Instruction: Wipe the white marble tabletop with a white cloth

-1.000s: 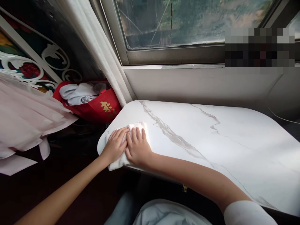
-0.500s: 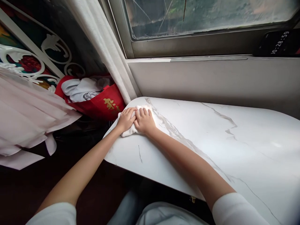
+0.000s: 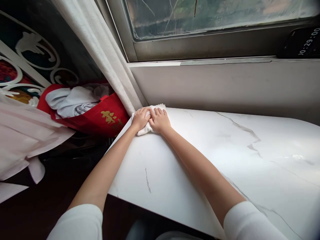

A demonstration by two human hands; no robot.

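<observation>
A folded white cloth [image 3: 144, 129] lies at the far left corner of a white, marble-patterned tabletop [image 3: 190, 146]. My left hand [image 3: 140, 119] presses on its left half, the fingers bent over it. Right beside it, my right hand [image 3: 160, 120] grips the other half, thumb side touching the left hand. Both arms are stretched forward over the table. Part of the cloth sticks out beyond the fingertips toward the wall; what lies beneath the palms is hidden.
A red bag [image 3: 92, 116] stuffed with pale fabric [image 3: 75, 100] stands left of the table, beside a white curtain [image 3: 100, 50]. Pink cloth [image 3: 32, 133] hangs nearer at left. Behind the table are a low wall [image 3: 212, 83], a window [image 3: 200, 20] and a phone [image 3: 302, 43] showing a timer.
Both hands have pushed the cloth farther away, up to the table's back left corner. The camera view has shifted slightly, and the phone's timer has advanced.
</observation>
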